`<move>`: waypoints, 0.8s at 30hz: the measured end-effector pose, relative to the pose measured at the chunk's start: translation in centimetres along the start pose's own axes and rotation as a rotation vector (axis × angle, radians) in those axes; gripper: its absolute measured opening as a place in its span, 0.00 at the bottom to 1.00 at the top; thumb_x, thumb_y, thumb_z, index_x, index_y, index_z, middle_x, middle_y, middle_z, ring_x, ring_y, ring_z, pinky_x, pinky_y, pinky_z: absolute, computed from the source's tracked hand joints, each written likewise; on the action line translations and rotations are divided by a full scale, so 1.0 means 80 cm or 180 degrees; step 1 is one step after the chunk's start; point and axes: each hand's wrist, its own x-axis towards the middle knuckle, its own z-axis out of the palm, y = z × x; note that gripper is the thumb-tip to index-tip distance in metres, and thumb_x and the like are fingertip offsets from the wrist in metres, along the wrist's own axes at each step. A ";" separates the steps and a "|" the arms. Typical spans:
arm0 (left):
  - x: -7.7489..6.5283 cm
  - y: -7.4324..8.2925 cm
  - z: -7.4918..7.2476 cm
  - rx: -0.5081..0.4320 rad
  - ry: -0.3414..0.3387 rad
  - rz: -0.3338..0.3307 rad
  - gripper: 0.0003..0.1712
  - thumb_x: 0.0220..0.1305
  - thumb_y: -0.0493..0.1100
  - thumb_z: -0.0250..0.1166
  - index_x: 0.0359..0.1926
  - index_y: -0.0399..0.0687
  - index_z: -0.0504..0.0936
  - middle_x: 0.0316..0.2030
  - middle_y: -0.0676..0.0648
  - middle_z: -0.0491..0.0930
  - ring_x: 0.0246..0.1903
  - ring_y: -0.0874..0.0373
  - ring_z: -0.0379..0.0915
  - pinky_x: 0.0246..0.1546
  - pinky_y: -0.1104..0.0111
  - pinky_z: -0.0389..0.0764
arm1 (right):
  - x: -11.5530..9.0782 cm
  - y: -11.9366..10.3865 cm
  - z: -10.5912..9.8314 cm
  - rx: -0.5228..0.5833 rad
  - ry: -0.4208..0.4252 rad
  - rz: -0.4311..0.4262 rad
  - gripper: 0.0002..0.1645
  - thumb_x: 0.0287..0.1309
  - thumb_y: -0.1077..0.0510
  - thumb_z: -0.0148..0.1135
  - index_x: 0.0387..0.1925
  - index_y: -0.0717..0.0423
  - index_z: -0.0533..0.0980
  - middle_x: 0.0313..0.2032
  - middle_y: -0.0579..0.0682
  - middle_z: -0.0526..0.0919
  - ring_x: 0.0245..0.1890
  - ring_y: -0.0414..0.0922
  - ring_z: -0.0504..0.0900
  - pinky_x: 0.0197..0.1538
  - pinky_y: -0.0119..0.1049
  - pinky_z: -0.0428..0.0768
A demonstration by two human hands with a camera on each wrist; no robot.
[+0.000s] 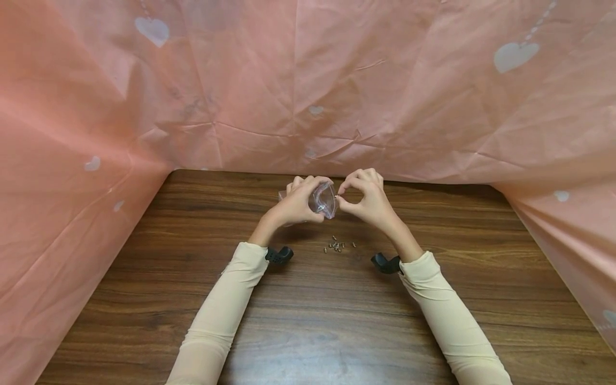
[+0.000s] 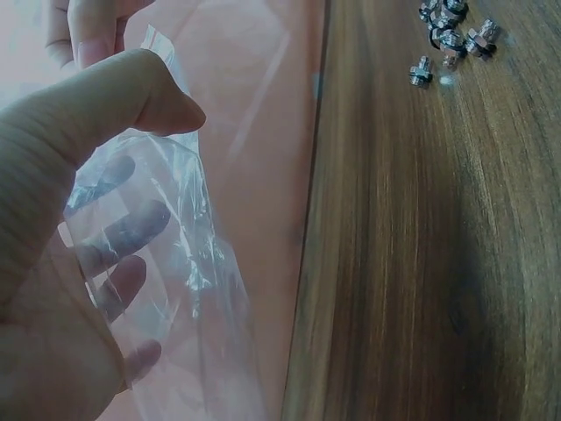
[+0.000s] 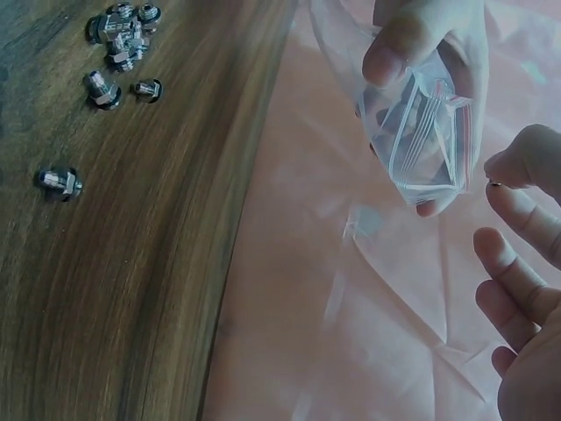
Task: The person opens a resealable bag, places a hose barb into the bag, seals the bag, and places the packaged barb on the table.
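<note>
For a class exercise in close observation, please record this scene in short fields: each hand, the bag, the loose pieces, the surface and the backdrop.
Left hand: holds the clear plastic bag
Right hand: pinches a tiny piece, mostly hidden, beside the bag
Bag mouth: open, towards the right hand
Loose pieces: small metal fittings, some bunched, some apart
Surface: wood-grain table
Backdrop: pink sheet with pale hearts

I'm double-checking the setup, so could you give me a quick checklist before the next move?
1. Left hand holding the clear bag: ok.
2. Bag's mouth open and facing the right hand: ok.
3. Right hand's grip on the small piece: ok, pinched between thumb and forefinger.
4. Which way that piece points: cannot tell, mostly hidden.
5. Loose metal parts gathered together: not ok, a few lie apart from the cluster on the table.
</note>
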 end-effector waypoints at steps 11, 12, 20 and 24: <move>-0.001 0.001 0.004 0.0015 0.0008 0.0042 0.47 0.43 0.39 0.80 0.66 0.57 0.71 0.57 0.48 0.75 0.54 0.48 0.59 0.61 0.49 0.57 | -0.001 0.002 0.005 -0.0140 -0.0003 -0.0031 0.07 0.50 0.63 0.75 0.31 0.55 0.83 0.39 0.54 0.81 0.47 0.53 0.68 0.63 0.59 0.56; -0.001 0.001 0.005 0.0016 0.0008 0.0043 0.46 0.44 0.39 0.80 0.66 0.57 0.71 0.57 0.48 0.76 0.54 0.48 0.60 0.61 0.49 0.57 | -0.001 0.002 0.005 -0.0164 -0.0014 -0.0034 0.07 0.49 0.63 0.75 0.31 0.55 0.83 0.39 0.54 0.81 0.47 0.54 0.68 0.63 0.59 0.56; -0.003 -0.003 0.006 -0.0003 -0.0024 0.0053 0.45 0.44 0.40 0.80 0.65 0.55 0.72 0.57 0.48 0.76 0.54 0.48 0.60 0.61 0.49 0.57 | -0.001 0.000 0.009 -0.0257 -0.0108 -0.0059 0.07 0.49 0.63 0.76 0.30 0.56 0.83 0.38 0.55 0.80 0.47 0.55 0.68 0.66 0.61 0.55; -0.005 -0.005 0.005 0.0018 -0.0035 0.0062 0.44 0.44 0.40 0.80 0.65 0.53 0.72 0.57 0.46 0.76 0.54 0.47 0.61 0.62 0.49 0.57 | -0.001 0.001 0.015 -0.0298 -0.0154 -0.0114 0.07 0.49 0.62 0.75 0.30 0.55 0.82 0.37 0.54 0.79 0.45 0.55 0.68 0.66 0.62 0.55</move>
